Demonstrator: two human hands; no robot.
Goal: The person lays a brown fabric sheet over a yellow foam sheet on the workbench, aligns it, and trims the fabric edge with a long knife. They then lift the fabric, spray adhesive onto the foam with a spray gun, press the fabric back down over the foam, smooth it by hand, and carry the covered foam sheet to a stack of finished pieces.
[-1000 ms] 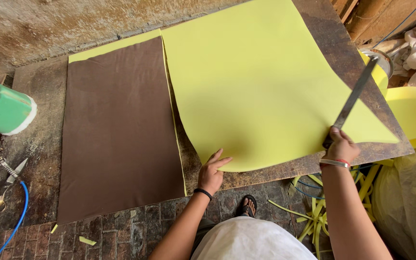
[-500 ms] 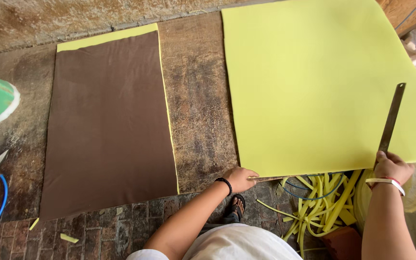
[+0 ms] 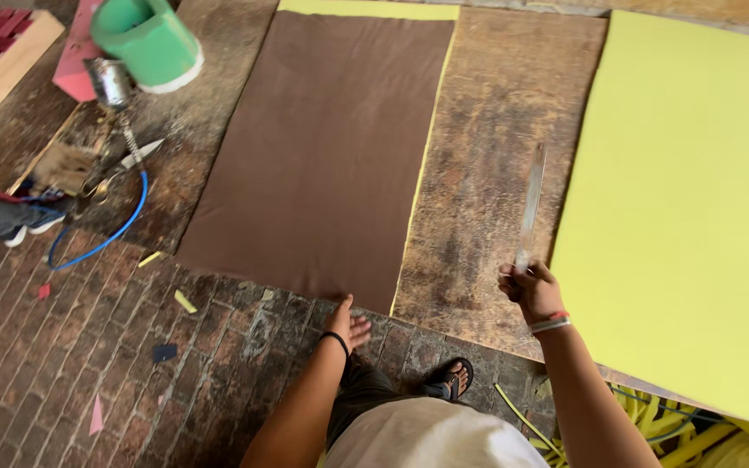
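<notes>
My right hand point(image 3: 530, 290) grips the lower end of a long metal ruler point(image 3: 530, 208), held upright over the worn wooden board point(image 3: 496, 156). A large yellow foam sheet point(image 3: 687, 199) lies flat to the right of the ruler. My left hand point(image 3: 346, 323) hangs open and empty above the brick floor, just below the near edge of a brown sheet point(image 3: 331, 147). That brown sheet lies over a second yellow sheet whose edge point(image 3: 426, 156) shows along its right side and top.
A green cylinder point(image 3: 145, 39) and a metal can point(image 3: 113, 82) stand at the upper left, with scissors point(image 3: 123, 165) and a blue cord point(image 3: 101, 243) below them. Yellow offcut strips point(image 3: 652, 425) pile at the lower right. My sandalled foot point(image 3: 452, 379) rests on the bricks.
The view has swung left. My left hand has let go of the yellow sheet's edge and now hangs open near the brown sheet. My right hand has carried the ruler left off the yellow sheet.
</notes>
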